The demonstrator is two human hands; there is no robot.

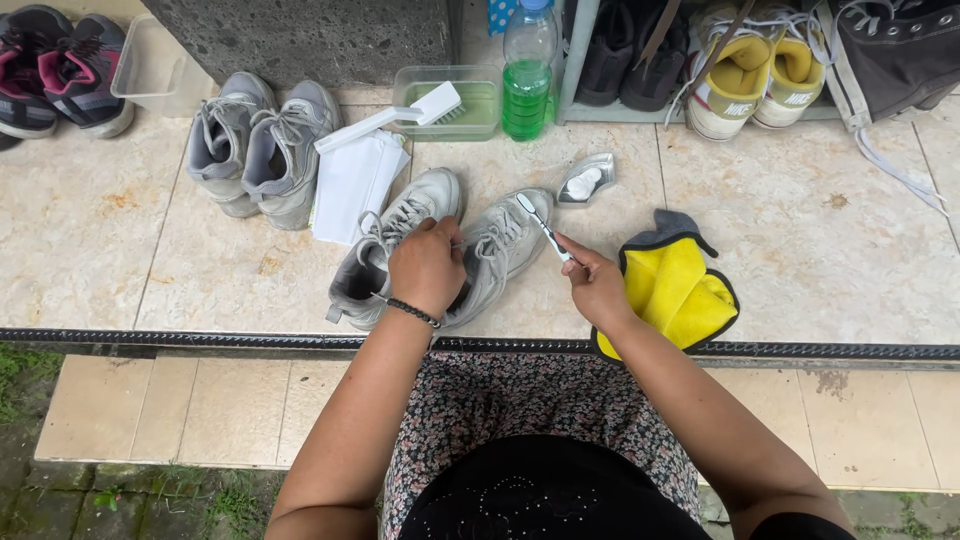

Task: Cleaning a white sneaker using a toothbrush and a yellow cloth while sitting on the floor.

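Hands at work over pair of pale grey sneakers (440, 250) on tiled ledge (800, 250). Left hand (428, 268) closed around collar of right-side sneaker (500, 245), holding it steady. Right hand (595, 285) clamped on toothbrush (540, 225), bristle end touching sneaker's toe. Yellow cloth (675, 290) just beside right hand. Small dish (585, 180) of white paste near toe. Second grey pair (255, 150), green liquid bottle (527, 75) farther back.
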